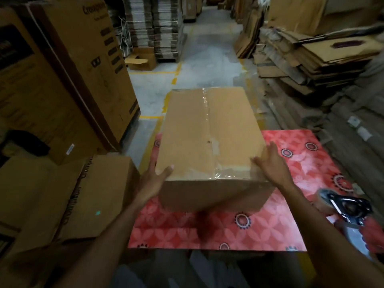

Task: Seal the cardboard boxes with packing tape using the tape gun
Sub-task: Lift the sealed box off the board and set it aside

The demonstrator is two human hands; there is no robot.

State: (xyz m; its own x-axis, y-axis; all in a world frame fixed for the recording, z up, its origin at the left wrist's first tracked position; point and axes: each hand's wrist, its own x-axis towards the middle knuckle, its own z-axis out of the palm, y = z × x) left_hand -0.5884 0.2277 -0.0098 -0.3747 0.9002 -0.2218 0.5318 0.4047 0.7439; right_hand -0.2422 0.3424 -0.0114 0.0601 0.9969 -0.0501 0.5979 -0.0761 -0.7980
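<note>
A long brown cardboard box [209, 132] lies on a red patterned tabletop [218, 229], its far end overhanging the table. Clear tape runs along its centre seam and over the near edge. My left hand [153, 179] presses the box's near left corner, fingers spread, thumb on top. My right hand [272, 163] lies flat on the near right corner, fingers apart. The tape gun [349, 206], black and chrome with a grey roll, rests on the table at the right edge, apart from both hands.
Tall printed cartons [68, 65] stand to the left, with a lower carton [68, 196] beside the table. Flattened cardboard stacks [311, 59] line the right. A concrete aisle with yellow lines [197, 48] runs ahead, holding a small open box [141, 59].
</note>
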